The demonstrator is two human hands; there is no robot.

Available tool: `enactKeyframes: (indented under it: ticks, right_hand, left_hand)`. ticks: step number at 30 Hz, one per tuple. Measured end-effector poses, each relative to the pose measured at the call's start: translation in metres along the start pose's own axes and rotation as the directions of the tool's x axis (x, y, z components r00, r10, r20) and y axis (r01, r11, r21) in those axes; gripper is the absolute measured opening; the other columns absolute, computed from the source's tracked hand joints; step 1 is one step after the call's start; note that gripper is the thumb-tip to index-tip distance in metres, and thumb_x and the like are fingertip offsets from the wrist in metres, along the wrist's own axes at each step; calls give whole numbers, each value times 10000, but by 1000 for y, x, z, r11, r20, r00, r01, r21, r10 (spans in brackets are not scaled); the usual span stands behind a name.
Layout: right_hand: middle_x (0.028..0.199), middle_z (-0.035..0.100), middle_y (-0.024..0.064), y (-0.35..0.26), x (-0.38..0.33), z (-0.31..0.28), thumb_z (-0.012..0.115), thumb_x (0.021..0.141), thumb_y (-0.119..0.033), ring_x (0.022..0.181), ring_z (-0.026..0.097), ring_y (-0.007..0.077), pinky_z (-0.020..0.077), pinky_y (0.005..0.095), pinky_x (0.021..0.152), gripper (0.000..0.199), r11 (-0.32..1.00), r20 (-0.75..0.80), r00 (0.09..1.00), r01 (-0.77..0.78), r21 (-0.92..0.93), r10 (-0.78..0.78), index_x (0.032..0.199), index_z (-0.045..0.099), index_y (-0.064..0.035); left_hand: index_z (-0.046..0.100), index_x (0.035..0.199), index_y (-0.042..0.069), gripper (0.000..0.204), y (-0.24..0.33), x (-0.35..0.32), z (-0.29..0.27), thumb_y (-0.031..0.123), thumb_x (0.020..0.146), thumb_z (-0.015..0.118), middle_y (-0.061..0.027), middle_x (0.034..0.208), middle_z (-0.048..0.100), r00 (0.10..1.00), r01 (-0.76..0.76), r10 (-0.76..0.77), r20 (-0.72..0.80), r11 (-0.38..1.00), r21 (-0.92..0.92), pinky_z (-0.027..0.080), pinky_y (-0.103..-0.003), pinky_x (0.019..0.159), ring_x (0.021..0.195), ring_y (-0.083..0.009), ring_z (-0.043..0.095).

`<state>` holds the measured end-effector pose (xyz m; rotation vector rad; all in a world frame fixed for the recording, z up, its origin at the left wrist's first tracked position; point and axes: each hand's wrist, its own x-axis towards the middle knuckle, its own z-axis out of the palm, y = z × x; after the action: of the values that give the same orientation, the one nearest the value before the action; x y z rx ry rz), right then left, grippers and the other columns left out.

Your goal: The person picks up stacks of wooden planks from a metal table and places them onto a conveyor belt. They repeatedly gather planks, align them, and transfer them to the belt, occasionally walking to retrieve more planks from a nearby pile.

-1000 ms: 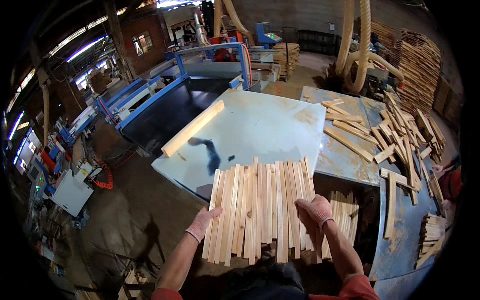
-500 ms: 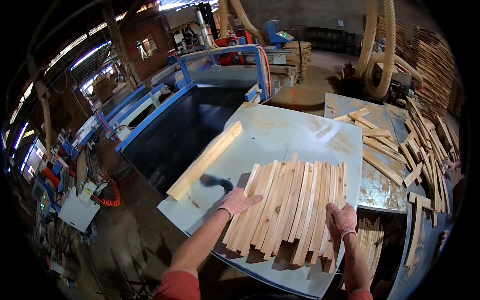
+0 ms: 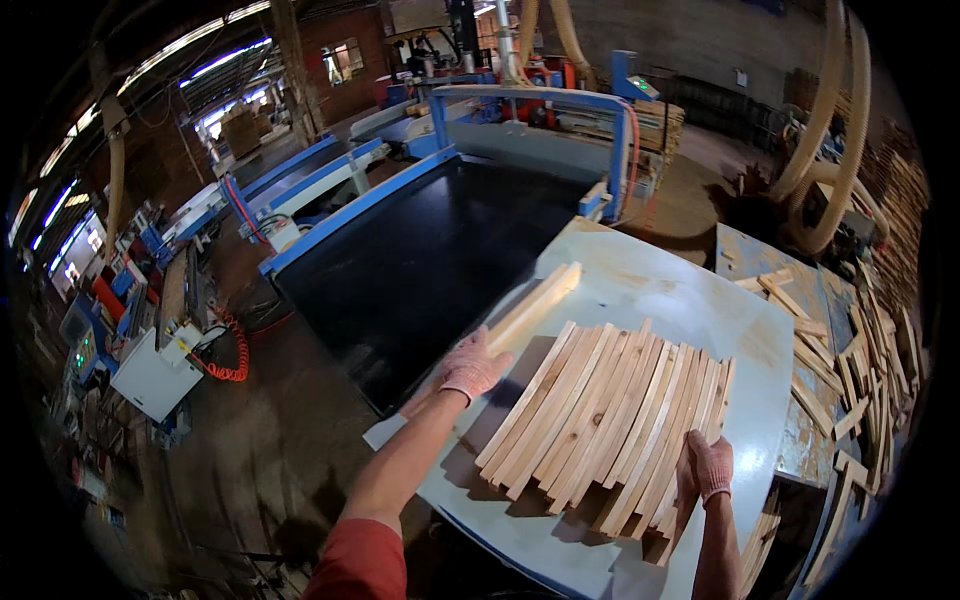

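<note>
A row of pale wooden strips (image 3: 600, 420) lies side by side on a light grey tabletop (image 3: 650, 260), the ends uneven. My right hand (image 3: 710, 465), in a pinkish knit glove, is closed on the outermost strip at the row's right side; that strip shows a darker side face. To the left of the row lies a thicker wooden beam (image 3: 540, 302), slanting along the table's left edge. My left hand (image 3: 474, 366), gloved alike, is at the beam's nearer part, the fingers on one side and the thumb on the other. It hides part of the beam and is slightly blurred.
Beyond the left table edge stretches a black machine bed (image 3: 430, 250) under a blue frame (image 3: 530, 95). At right, a second table (image 3: 745, 250) carries loose wood pieces (image 3: 880, 370). Ribbed hoses (image 3: 850, 140) hang behind it. A white control box (image 3: 155, 375) stands far left.
My left hand has left the strips' left side and moved over to the beam. My right hand stays at the row's right side. The whole view has swung left.
</note>
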<state>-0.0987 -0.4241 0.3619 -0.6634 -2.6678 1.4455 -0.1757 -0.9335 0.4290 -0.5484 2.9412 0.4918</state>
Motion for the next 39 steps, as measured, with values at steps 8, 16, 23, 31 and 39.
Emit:
enactKeyframes:
  ticks: [8, 16, 23, 31, 39]
  right_hand:
    - [1022, 795, 151, -102, -51, 179, 863, 869, -425, 920, 746, 248, 587, 401, 843, 576, 987, 31, 999, 6, 158, -11, 1154, 735, 59]
    - [1024, 803, 182, -229, -115, 332, 873, 822, -461, 937, 764, 276, 589, 404, 861, 627, 995, 39, 999, 9, 103, -13, 1146, 742, 60]
    - [984, 786, 153, -321, -134, 434, 843, 860, -407, 888, 735, 208, 578, 369, 819, 566, 998, -23, 1000, -20, -59, 19, 1140, 732, 73]
    - [964, 781, 247, -412, -121, 549, 846, 823, -554, 940, 767, 387, 581, 469, 870, 700, 989, -30, 999, 21, -144, -26, 1088, 712, 80]
    - [1075, 809, 229, -501, -92, 662, 814, 883, -443, 1025, 796, 339, 610, 427, 891, 598, 985, 185, 969, 152, 82, -165, 1217, 733, 46]
  left_hand:
    - [339, 1675, 51, 1015, -124, 57, -44, 776, 985, 502, -285, 1493, 606, 994, -86, 94, 53, 986, -144, 501, -526, 1123, 1357, -441, 617]
    - [288, 1716, 99, 1079, -289, 134, -130, 784, 926, 556, -249, 1542, 572, 992, -52, 65, 111, 992, -115, 500, -524, 1124, 1376, -398, 605]
    - [288, 1690, 2, 1101, -368, 203, -173, 773, 953, 561, -236, 1549, 548, 993, -119, 115, 39, 988, 103, 460, -499, 1113, 1358, -371, 588]
    - [259, 1688, -43, 1077, -460, 317, -186, 762, 1006, 476, -244, 1689, 402, 963, -170, 219, -158, 947, 274, 222, -570, 1284, 1587, -397, 329]
    - [219, 1713, -34, 1079, -556, 439, -236, 773, 1026, 420, -282, 1776, 241, 959, -182, 245, -143, 918, 352, 75, -609, 1335, 1654, -465, 189]
